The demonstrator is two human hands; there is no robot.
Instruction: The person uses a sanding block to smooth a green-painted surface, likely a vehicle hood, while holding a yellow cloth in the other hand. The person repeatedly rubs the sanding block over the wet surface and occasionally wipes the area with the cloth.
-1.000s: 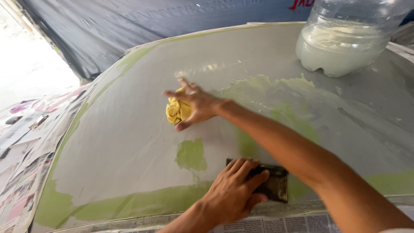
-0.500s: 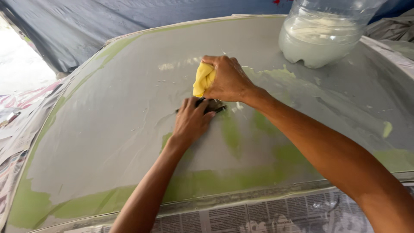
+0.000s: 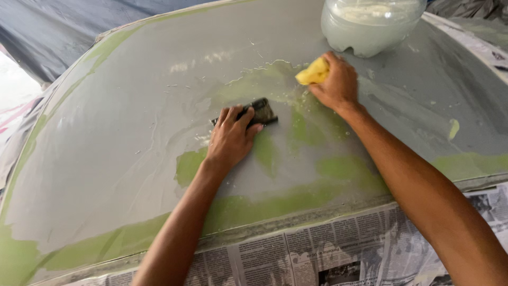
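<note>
Panel: a large grey curved car body panel (image 3: 121,159) fills most of the frame, wet in the middle, with green patches along its lower edge and centre.
Cover sheet: a dark blue-grey tarp (image 3: 47,37) lies beyond the panel, upper left of the frame.
Newspaper: masking newspaper (image 3: 317,254) runs along the bottom edge, just below the panel.
Jug: a clear plastic jug (image 3: 370,26) of cloudy liquid stands on the panel, top right of centre.
Right hand: the right hand (image 3: 338,87), just below the jug, has its fingers closed around a yellow sponge (image 3: 313,71) pressed to the wet surface.
Left hand: the left hand (image 3: 230,140), centre frame, lies flat with fingers spread narrowly over a dark sanding block (image 3: 259,112), pressing it to the panel.
Gap: sponge and block are near each other, not touching.
</note>
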